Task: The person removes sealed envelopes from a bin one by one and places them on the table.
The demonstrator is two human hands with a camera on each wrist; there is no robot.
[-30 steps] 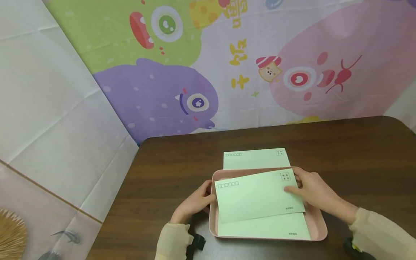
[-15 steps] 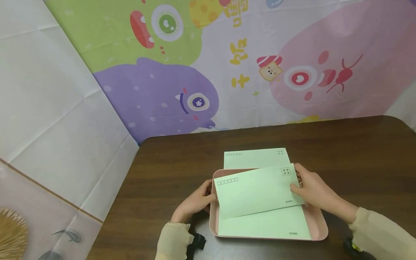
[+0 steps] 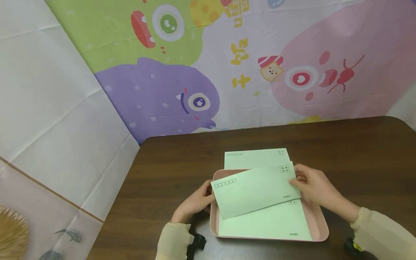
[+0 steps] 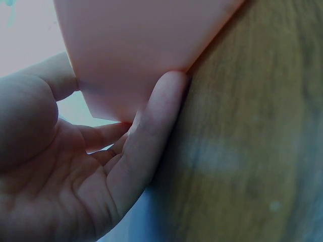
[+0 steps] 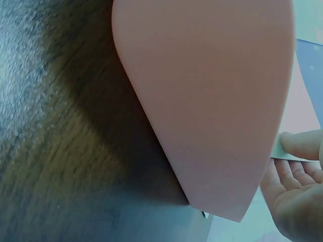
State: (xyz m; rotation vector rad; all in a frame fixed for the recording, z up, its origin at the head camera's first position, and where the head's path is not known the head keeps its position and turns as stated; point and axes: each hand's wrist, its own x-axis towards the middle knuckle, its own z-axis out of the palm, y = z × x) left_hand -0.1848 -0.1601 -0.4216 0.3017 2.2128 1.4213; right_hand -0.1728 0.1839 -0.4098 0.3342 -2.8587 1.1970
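My right hand [image 3: 316, 186] pinches the right end of a pale green envelope [image 3: 255, 191] between thumb and fingers. The envelope slants over the pink tray [image 3: 319, 227], its left end across the tray's left rim. Beneath it, another pale green envelope [image 3: 266, 224] lies in the tray, partly covered. My left hand [image 3: 194, 203] grips the tray's left side, thumb at the rim. In the left wrist view, its fingers [image 4: 164, 101] curl against the pink outer wall. The right wrist view shows my right thumb [image 5: 303, 145] on the envelope, beyond the tray's side.
Another pale green envelope [image 3: 255, 158] lies on the dark wooden table [image 3: 169, 169] just behind the tray, its near part hidden by the tray. A cartoon-printed cloth [image 3: 240, 108] hangs behind the table's far edge, and a white panel [image 3: 65, 90] stands to the left.
My right hand has raised the envelope's right end, tilting it more. Its left end has shifted slightly left, and the lower envelope's printed box shows now. My left hand stays put.
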